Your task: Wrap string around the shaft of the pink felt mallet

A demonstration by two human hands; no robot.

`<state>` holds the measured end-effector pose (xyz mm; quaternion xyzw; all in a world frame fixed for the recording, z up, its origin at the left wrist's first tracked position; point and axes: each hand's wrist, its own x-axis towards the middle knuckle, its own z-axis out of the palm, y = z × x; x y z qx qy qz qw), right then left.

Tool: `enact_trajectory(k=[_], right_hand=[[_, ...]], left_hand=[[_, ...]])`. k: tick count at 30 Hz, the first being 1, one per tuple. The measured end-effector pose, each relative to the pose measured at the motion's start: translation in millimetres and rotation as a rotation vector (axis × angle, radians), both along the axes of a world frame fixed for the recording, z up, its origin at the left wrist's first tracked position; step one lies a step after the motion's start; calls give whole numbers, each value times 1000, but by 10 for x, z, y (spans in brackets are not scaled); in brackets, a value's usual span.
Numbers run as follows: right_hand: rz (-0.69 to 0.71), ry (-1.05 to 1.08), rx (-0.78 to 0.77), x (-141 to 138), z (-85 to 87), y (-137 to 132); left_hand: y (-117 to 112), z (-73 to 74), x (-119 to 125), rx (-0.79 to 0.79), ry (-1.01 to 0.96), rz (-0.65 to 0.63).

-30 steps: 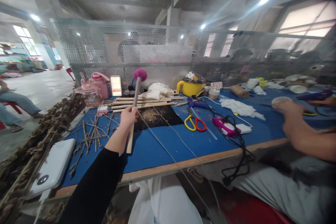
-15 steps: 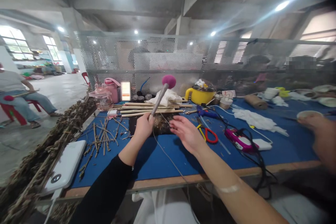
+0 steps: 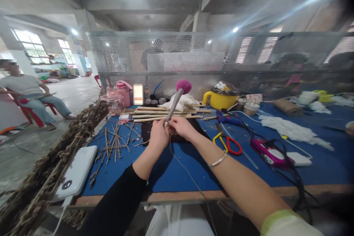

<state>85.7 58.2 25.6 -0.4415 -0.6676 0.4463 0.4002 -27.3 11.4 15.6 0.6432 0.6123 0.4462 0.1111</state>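
My left hand (image 3: 159,134) is closed around the lower end of a grey-wrapped stick (image 3: 176,105). The stick leans up and away from me, with a round fuzzy magenta head (image 3: 184,86) on top. Against the stick's lower end, the fingertips of my right hand (image 3: 181,127) are pinched on grey yarn, though the exact grip is partly hidden. A length of the grey yarn (image 3: 186,169) hangs below my hands and over the table's front edge. Beneath my hands lies a dark mat (image 3: 148,132) with bits of debris on it.
Thin twigs (image 3: 113,143) and a white power bank (image 3: 76,171) lie left. Wooden sticks (image 3: 155,118) lie behind. Right are scissors (image 3: 233,146), a blue glue gun (image 3: 229,118), a magenta device (image 3: 268,153) and a yellow pot (image 3: 221,99). A person (image 3: 30,92) sits far left.
My right hand has moved left from beside the stick to its lower end, and its spread fingers have closed. At the far right, another person's hand has mostly left the view.
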Motion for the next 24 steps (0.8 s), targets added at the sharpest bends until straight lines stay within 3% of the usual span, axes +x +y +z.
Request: enact_trajectory(k=[3, 9, 16, 20, 24], right_hand=[[-77, 75, 130, 11, 52, 2], [73, 392, -298, -28, 154, -101], [182, 270, -207, 92, -63, -98], [178, 298, -267, 190, -150, -33], [118, 361, -225, 220, -179, -26]], left_hand=[[27, -18, 16, -6, -15, -14], [37, -16, 30, 3, -97, -19], [77, -9, -4, 26, -203, 3], [84, -28, 60, -11, -405, 6], [52, -36, 153, -142, -680, -95]])
